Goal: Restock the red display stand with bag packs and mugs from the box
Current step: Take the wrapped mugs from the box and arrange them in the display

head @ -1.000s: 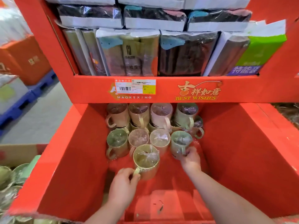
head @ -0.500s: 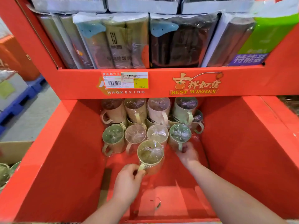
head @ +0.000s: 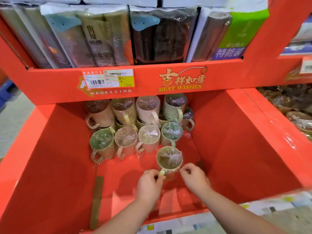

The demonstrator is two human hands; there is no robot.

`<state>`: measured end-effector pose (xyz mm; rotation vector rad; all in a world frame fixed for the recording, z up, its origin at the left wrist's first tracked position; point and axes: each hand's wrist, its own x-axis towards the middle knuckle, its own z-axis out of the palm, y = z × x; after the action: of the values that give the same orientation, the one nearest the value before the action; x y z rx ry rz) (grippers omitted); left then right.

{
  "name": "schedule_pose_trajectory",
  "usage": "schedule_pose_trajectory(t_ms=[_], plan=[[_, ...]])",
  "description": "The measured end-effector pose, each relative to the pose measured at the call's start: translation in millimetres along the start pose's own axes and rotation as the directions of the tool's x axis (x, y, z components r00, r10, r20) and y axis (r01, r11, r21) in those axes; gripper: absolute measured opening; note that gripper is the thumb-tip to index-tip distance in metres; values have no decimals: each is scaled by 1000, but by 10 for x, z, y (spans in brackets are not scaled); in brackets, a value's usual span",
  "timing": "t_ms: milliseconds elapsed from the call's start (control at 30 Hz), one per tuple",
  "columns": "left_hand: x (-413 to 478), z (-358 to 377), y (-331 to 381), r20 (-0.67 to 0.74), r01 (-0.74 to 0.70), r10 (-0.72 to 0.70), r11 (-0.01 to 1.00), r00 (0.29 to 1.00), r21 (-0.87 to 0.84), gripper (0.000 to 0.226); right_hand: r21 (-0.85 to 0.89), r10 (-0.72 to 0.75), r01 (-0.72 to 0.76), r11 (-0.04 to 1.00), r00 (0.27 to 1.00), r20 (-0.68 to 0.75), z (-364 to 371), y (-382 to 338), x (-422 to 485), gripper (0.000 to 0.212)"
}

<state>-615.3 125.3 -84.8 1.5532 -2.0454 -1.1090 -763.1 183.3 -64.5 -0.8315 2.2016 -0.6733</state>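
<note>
The film-wrapped mug [head: 169, 159] stands in the red display stand [head: 236, 132], just in front of the mug row [head: 125, 141]. The left hand [head: 149, 184] pinches its handle; the right hand [head: 194, 178] curls beside it, contact unclear. The mug is likely light, rigid and breakable under slick film, so the handle grips best.

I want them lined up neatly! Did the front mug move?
Yes. The front mug shifted right: it was before the row's middle mugs, now before the green mug at its right end.
</note>
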Motion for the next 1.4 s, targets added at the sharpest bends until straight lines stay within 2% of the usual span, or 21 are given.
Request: schedule_pose_trajectory(t_ms=[267,333,400,467,567,700,767,867,1033,1267,1400], plan=[[10,306,112,179,-38,28,998,983,52,16,220,218,-218,951,976,27,47,173,-149,40],[6,347,126,299,-115,87,991,950,75,19,235,248,-251,939,968,43,77,187,-165,40],[-22,349,135,416,-156,101,983,904,101,24,203,279,-278,939,960,25,130,215,-144,53],[-41,328,111,467,-185,101,973,878,137,28,171,319,-314,934,948,-3,186,210,-113,57],[-61,198,55,471,-260,102,923,876,283,36,170,336,-328,929,941,-24,214,214,-39,42],[-111,-58,-116,511,-396,84,742,855,541,40,181,349,-330,926,933,-85,123,212,43,38],[-136,-156,-206,528,-417,54,683,847,600,40,153,368,-349,925,921,-127,43,206,109,28],[-160,-266,-322,538,-416,17,656,843,630,41,156,395,-370,916,899,-189,-52,180,244,25],[-227,-361,-464,527,-378,-34,660,849,650,39,115,380,-362,925,894,-239,-175,68,506,30],[-306,-368,-584,431,-235,-60,766,900,598,37,75,344,-336,939,916,-207,-236,-192,728,45],[-325,-360,-603,402,-186,-79,794,912,578,36,81,331,-321,944,914,-233,-219,-195,710,42]])
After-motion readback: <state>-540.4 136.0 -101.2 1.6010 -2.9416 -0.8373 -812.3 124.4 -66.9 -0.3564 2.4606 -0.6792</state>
